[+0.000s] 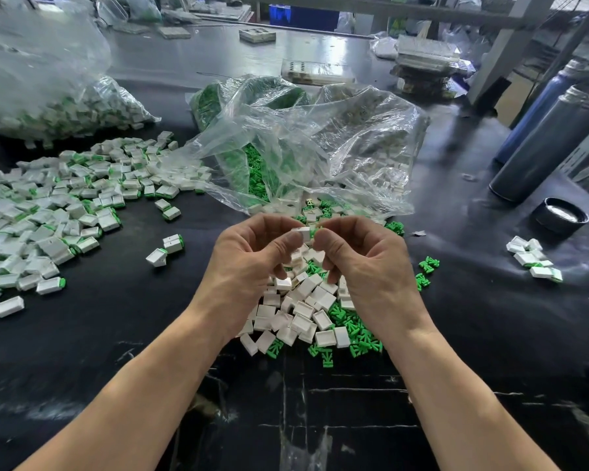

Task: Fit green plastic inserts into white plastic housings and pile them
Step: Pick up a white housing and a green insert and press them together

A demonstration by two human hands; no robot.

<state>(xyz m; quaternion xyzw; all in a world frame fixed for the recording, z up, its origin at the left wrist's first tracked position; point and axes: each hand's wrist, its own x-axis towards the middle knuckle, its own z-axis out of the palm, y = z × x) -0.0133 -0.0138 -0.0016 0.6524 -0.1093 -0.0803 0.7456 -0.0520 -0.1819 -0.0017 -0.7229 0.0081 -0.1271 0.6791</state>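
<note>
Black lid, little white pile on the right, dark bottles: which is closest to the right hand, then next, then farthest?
From the right hand:
1. Small white pile, on its right.
2. Black lid, just behind that pile.
3. Dark bottles, far right, leaning.

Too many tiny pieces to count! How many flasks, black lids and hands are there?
Flasks: 2, blue flask, dark grey flask
Black lid: 1
Hands: 2, left hand pinching white housing, right hand pinching green insert
Total: 5

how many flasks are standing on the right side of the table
2: a dark grey flask beside the loose black lid, and a blue flask just behind it. More may be hidden beyond the frame edge.
</note>
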